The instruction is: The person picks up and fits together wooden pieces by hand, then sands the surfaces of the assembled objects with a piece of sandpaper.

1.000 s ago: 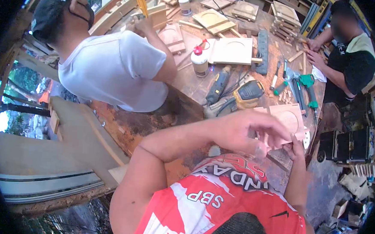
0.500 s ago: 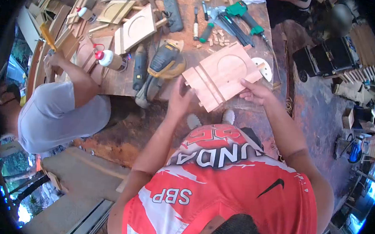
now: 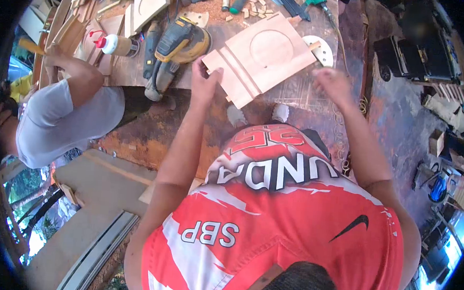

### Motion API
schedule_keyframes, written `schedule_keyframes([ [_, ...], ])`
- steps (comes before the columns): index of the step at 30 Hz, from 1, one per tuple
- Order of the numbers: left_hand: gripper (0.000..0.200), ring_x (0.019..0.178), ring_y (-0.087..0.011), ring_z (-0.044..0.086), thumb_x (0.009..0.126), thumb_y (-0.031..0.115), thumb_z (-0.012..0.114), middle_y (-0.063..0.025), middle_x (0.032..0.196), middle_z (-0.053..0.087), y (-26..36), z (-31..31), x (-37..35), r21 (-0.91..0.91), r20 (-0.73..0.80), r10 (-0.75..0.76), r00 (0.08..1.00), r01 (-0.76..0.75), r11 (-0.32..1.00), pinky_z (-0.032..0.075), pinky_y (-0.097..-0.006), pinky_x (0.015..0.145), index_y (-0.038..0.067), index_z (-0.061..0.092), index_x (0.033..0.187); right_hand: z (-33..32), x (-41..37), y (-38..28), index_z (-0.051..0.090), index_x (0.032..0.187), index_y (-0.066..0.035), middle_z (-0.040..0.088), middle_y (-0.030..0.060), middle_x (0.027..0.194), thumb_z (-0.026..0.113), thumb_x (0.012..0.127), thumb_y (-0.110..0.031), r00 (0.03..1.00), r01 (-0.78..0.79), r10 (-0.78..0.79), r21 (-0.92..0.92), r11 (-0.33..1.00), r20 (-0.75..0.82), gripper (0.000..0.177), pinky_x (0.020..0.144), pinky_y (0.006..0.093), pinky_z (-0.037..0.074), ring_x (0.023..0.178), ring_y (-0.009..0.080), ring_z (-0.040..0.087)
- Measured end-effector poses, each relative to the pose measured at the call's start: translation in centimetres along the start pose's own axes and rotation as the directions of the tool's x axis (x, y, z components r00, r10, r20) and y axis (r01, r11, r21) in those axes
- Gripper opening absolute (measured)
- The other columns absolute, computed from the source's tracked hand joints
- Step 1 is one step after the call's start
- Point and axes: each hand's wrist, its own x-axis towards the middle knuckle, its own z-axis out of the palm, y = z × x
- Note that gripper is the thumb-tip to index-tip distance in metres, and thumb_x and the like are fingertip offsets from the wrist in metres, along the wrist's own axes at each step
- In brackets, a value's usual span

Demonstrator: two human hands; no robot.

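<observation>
My left hand (image 3: 204, 82) grips the left edge of a pale wooden board (image 3: 287, 60). The board has a round shallow recess, two grooves across it and small wooden tabs sticking out at its ends. It is tilted over the near edge of the workbench (image 3: 177, 80). Off the board's right corner is my right hand (image 3: 334, 87), blurred by motion, its fingers too smeared to read. Close to that hand, a white round disc with holes (image 3: 325, 52) lies on the bench, partly behind a board tab.
A yellow-black sander (image 3: 180, 43) and a glue bottle (image 3: 116, 45) stand left on the bench. Small wood blocks (image 3: 259, 7), a green-handled tool (image 3: 241, 1) and sawdust lie beyond the board. At left, another person (image 3: 69, 114) in a light shirt holds a yellow-handled tool.
My right hand has let go of the board and moved off to its right. My left hand still holds the board, now farther left in view. The view has tilted down.
</observation>
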Motion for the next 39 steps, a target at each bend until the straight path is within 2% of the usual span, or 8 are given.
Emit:
schedule_keyframes([
  [2, 0.060, 0.105, -0.0191, 0.057, 0.083, 0.009, 0.072, -0.0134, 0.118, 0.057, 0.6, 0.6, -0.3, -0.031, -0.015, -0.004, 1.000, 0.003, 1.000, 0.049, -0.0342, 0.091, -0.003, 0.040, 0.132, -2.0, 1.7, 2.6, 0.066, 0.104, -0.001, 0.070, 0.0161, 0.098, 0.070, 0.087, -0.040, 0.796, 0.303, -0.438, -0.350, 0.886, -0.418, 0.043, 0.078, 0.0366, 0.056, 0.088, 0.0294, 0.069],
  [3, 0.059, 0.105, -0.0188, 0.057, 0.083, 0.010, 0.072, -0.0134, 0.118, 0.057, 0.7, 0.8, -0.3, -0.020, -0.021, 0.004, 1.000, -0.005, 1.000, 0.049, -0.0337, 0.090, -0.003, 0.040, 0.131, -2.7, 2.6, 3.1, 0.066, 0.104, -0.001, 0.070, 0.0161, 0.098, 0.070, 0.087, -0.040, 0.800, 0.304, -0.436, -0.350, 0.886, -0.411, 0.043, 0.078, 0.0366, 0.056, 0.088, 0.0294, 0.069],
  [5, 0.058, 0.103, -0.0177, 0.058, 0.084, 0.013, 0.072, -0.0130, 0.116, 0.058, 0.4, 0.8, -0.1, 0.026, -0.025, 0.065, 0.998, -0.065, 0.998, 0.049, -0.0322, 0.089, -0.003, 0.042, 0.130, -3.2, 4.8, 3.5, 0.063, 0.115, 0.000, 0.061, 0.0201, 0.123, 0.075, 0.081, -0.038, 0.490, 0.243, -0.764, -0.777, 0.581, -0.419, 0.052, 0.099, 0.0418, 0.046, 0.116, 0.0351, 0.056],
  [14, 0.058, 0.101, -0.0179, 0.059, 0.085, 0.021, 0.073, -0.0130, 0.114, 0.060, -0.6, 0.5, 0.4, 0.154, -0.054, 0.113, 0.992, -0.104, 0.983, 0.049, -0.0320, 0.089, -0.003, 0.044, 0.129, -3.1, 7.9, 1.9, 0.061, 0.123, -0.002, 0.065, 0.0197, 0.116, 0.081, 0.075, -0.039, 0.868, 0.096, -0.363, -0.604, 0.791, -0.337, 0.064, 0.092, 0.0421, 0.050, 0.107, 0.0335, 0.063],
  [25, 0.039, 0.104, -0.0211, 0.060, 0.083, 0.020, 0.069, -0.0122, 0.111, 0.064, -1.0, -1.3, 3.3, 0.219, 0.168, 0.365, 0.916, -0.395, 0.892, 0.046, -0.0337, 0.094, 0.002, 0.060, 0.118, 3.1, -6.3, -3.3, 0.055, 0.131, -0.002, 0.066, 0.0099, 0.109, 0.066, 0.090, -0.022, 0.855, 0.265, -0.231, 0.009, 0.964, -0.465, 0.047, 0.087, 0.0342, 0.050, 0.096, 0.0181, 0.064],
  [30, 0.037, 0.102, -0.0212, 0.060, 0.084, 0.019, 0.066, -0.0133, 0.108, 0.064, -1.5, -1.0, 3.7, 0.146, 0.190, 0.402, 0.896, -0.431, 0.891, 0.046, -0.0345, 0.092, 0.001, 0.060, 0.116, 14.5, -4.7, -8.6, 0.057, 0.128, -0.009, 0.061, 0.0132, 0.113, 0.067, 0.087, -0.016, 0.776, 0.473, -0.496, -0.162, 0.866, -0.390, 0.042, 0.088, 0.0382, 0.049, 0.102, 0.0257, 0.060],
  [32, 0.037, 0.100, -0.0211, 0.061, 0.085, 0.019, 0.066, -0.0131, 0.108, 0.065, -1.5, -1.0, 3.5, 0.111, 0.193, 0.396, 0.898, -0.421, 0.900, 0.047, -0.0345, 0.090, 0.001, 0.059, 0.116, 16.5, -3.0, -9.8, 0.058, 0.125, -0.010, 0.058, 0.0143, 0.111, 0.069, 0.083, -0.015, 0.637, 0.466, -0.727, -0.622, 0.629, -0.258, 0.044, 0.091, 0.0426, 0.047, 0.103, 0.0301, 0.058],
  [39, 0.035, 0.104, -0.0238, 0.059, 0.088, 0.017, 0.061, -0.0146, 0.110, 0.063, -1.0, -1.0, 3.2, 0.071, 0.199, 0.374, 0.906, -0.394, 0.916, 0.046, -0.0362, 0.093, 0.000, 0.057, 0.118, 20.4, -0.4, -9.7, 0.063, 0.120, -0.009, 0.056, 0.0115, 0.115, 0.070, 0.079, -0.020, 0.639, 0.381, -0.735, -0.736, 0.560, -0.229, 0.042, 0.102, 0.0505, 0.038, 0.119, 0.0304, 0.049],
])
